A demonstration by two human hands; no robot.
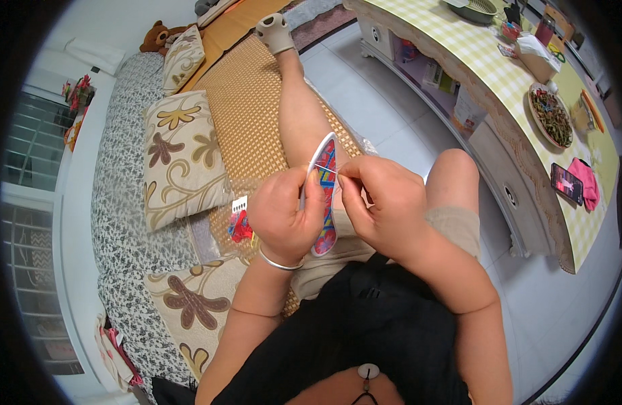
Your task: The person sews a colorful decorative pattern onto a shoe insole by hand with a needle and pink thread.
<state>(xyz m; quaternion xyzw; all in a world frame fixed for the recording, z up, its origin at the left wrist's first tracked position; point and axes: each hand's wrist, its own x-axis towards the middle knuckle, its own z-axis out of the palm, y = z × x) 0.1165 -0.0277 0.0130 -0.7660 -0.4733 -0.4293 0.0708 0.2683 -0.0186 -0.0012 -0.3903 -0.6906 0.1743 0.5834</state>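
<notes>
My left hand point(286, 214) grips the edge of an insole point(326, 237) with a white rim and a red, blue and yellow stitched pattern. The insole stands on edge above my lap, its patterned face towards my right hand. Closed in a pinch, my right hand point(385, 199) is right beside that face. A thin pale strand point(326, 169), a thread or a needle, runs from the insole to my right fingertips; I cannot tell which. Left of my left hand, a bundle of red and blue thread point(241, 227) lies by a small white card with dark marks point(239, 204).
Patterned cushions point(182, 158) lie on the woven mat point(247, 101) and sofa at my left. One leg stretches along the mat. On the right stands a cabinet with a checked tablecloth point(520, 101), carrying a phone point(567, 183), a pink cloth point(587, 182) and an oval dish of food point(550, 115).
</notes>
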